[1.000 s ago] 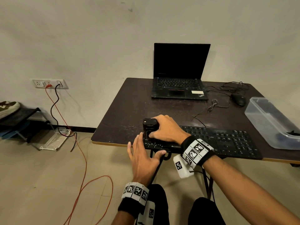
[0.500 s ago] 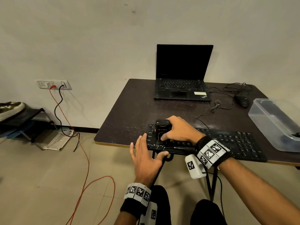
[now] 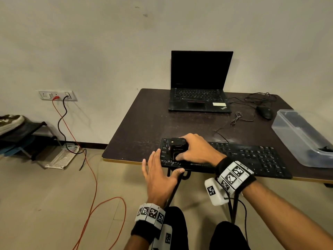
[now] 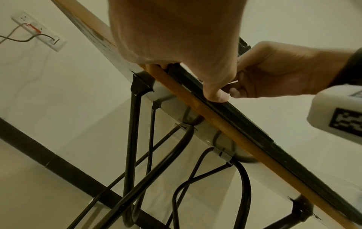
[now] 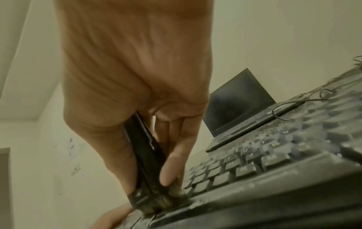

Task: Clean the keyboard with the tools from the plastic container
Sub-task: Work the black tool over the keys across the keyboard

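Note:
A black keyboard (image 3: 252,156) lies along the near edge of the dark table (image 3: 147,127). My right hand (image 3: 196,150) grips a black brush (image 3: 177,147) upright on the keyboard's left end. In the right wrist view the brush (image 5: 145,155) has its bristles pressed onto the keys (image 5: 274,155) near the front edge. My left hand (image 3: 158,174) rests with straight fingers on the keyboard's front left corner. Its thumb (image 4: 215,96) lies against the keyboard's front edge (image 4: 245,124).
A clear plastic container (image 3: 295,134) stands at the table's right edge with a dark item (image 3: 324,148) in its near end. An open laptop (image 3: 198,98), a mouse (image 3: 264,112) and loose cables lie at the back. Cords trail over the floor at left.
My right hand has slid the brush slightly right and toward the front over the keyboard's left end. The left hand stays at the corner.

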A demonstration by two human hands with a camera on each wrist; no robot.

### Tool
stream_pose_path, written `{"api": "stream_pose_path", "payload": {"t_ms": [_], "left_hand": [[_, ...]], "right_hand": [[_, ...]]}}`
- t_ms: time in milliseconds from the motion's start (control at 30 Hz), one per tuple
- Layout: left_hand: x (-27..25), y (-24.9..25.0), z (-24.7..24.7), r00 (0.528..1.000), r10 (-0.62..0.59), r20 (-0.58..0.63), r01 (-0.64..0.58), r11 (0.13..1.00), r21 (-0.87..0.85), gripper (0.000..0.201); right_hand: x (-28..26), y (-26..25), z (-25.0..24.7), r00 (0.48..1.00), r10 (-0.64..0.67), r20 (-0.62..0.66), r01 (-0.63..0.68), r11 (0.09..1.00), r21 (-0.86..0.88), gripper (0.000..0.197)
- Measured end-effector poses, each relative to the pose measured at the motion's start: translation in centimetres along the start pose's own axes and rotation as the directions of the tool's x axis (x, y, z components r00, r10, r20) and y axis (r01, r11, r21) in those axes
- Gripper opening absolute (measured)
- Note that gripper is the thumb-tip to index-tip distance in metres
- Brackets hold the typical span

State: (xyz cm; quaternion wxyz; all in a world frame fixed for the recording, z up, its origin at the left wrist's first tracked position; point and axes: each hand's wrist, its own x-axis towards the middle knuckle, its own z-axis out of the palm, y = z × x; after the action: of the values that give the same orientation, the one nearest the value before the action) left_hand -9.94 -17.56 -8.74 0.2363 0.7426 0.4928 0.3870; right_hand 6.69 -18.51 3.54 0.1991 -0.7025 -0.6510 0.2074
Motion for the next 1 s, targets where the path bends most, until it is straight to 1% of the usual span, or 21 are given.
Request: {"api": "stream_pose_path", "payload": {"t_ms": [33,100,133,167,233,267,300,367,400,433,500,533,567,667,700,733,800,833,933,967,1000], "left_hand": [[0.1,0.0,-0.1,1.0,-0.004,-0.004,0.004,1.0,-0.004,0.115],[0.0,0.3,-0.1,1.0,-0.013,0.002,0.013,1.0,-0.007,0.117],[-0.1,0.3,-0.2,1.0,-0.021,0.011,0.021,1.0,-0.009,0.117],[-0.1,0.4,-0.2,1.0,-0.026,0.016,0.026,1.0,-0.012,0.117],[-0.1,0.3,-0.1,1.0,-0.014,0.002,0.014,1.0,-0.012,0.116],[-0.1,0.3,-0.1,1.0,-0.006,-0.002,0.006,1.0,-0.008,0.116],[-0.1,0.3,-0.1,1.0,-0.002,-0.001,0.002,1.0,-0.003,0.115],[-0.2,0.3,0.0,1.0,-0.012,0.0,0.012,1.0,-0.002,0.116],[-0.2,0.4,-0.1,1.0,-0.011,0.001,0.011,1.0,-0.004,0.115],[-0.2,0.4,-0.1,1.0,-0.006,-0.003,0.006,1.0,-0.004,0.115],[-0.1,0.3,-0.1,1.0,-0.001,-0.014,0.001,1.0,0.001,0.114],[-0.2,0.3,0.0,1.0,0.0,-0.012,0.0,1.0,0.002,0.115],[-0.2,0.3,0.0,1.0,0.002,-0.01,-0.002,1.0,0.002,0.115],[-0.2,0.4,-0.1,1.0,0.0,-0.003,0.0,1.0,0.003,0.116],[-0.1,0.4,-0.1,1.0,0.0,0.002,0.0,1.0,0.007,0.116],[-0.1,0.3,-0.1,1.0,0.0,0.002,0.0,1.0,0.01,0.116],[-0.1,0.2,0.0,1.0,0.005,0.002,-0.005,1.0,0.011,0.115],[-0.1,0.2,0.0,1.0,0.006,0.003,-0.006,1.0,0.013,0.115],[-0.1,0.3,0.0,1.0,0.003,0.002,-0.003,1.0,0.02,0.115],[-0.1,0.3,0.0,1.0,0.006,0.002,-0.006,1.0,0.019,0.115],[-0.1,0.3,-0.1,1.0,0.007,-0.001,-0.007,1.0,0.015,0.115]], "right_hand": [[0.2,0.1,-0.3,1.0,0.019,-0.012,-0.019,1.0,0.001,0.018],[0.5,0.6,-0.8,0.992,0.073,-0.105,-0.075,0.997,-0.014,0.019],[0.5,0.7,-0.9,0.989,0.08,-0.122,-0.084,0.996,-0.027,0.02],[0.3,0.7,-0.9,0.993,0.067,-0.099,-0.071,0.997,-0.041,0.02],[0.0,0.2,-0.8,1.0,0.02,0.015,-0.019,0.998,-0.057,0.02],[-0.1,-0.1,-0.9,0.999,0.023,0.042,-0.021,0.998,-0.057,0.02],[0.0,-0.1,-1.1,0.999,0.041,0.024,-0.04,0.998,-0.053,0.019],[0.5,0.3,-1.2,0.993,0.076,-0.089,-0.081,0.995,-0.055,0.019],[0.5,0.3,-1.1,0.99,0.076,-0.116,-0.083,0.995,-0.06,0.02],[0.5,0.2,-0.9,0.993,0.059,-0.105,-0.066,0.996,-0.065,0.02],[0.4,-0.1,-0.5,1.0,0.004,-0.004,-0.004,0.998,-0.058,0.019],[0.3,-0.4,-0.5,0.999,-0.004,0.032,0.006,0.999,-0.043,0.018],[0.5,-0.4,-0.5,1.0,0.005,0.027,-0.004,0.999,-0.035,0.018],[0.9,-0.4,-0.4,0.996,0.033,-0.085,-0.036,0.999,-0.039,0.017],[0.9,-0.5,-0.3,0.996,0.021,-0.09,-0.025,0.999,-0.048,0.016],[0.8,-0.6,-0.2,0.998,0.004,-0.061,-0.007,0.999,-0.05,0.017],[0.7,-1.0,-0.4,0.999,-0.01,0.05,0.012,1.0,-0.025,0.018],[0.7,-1.1,-0.6,0.998,0.007,0.058,-0.006,1.0,-0.021,0.019],[1.2,-0.8,-0.8,0.994,0.069,-0.083,-0.073,0.996,-0.044,0.022],[1.2,-0.7,-0.8,0.993,0.072,-0.091,-0.076,0.996,-0.044,0.023],[1.1,-0.7,-0.9,0.996,0.066,-0.059,-0.068,0.997,-0.033,0.022]]}}
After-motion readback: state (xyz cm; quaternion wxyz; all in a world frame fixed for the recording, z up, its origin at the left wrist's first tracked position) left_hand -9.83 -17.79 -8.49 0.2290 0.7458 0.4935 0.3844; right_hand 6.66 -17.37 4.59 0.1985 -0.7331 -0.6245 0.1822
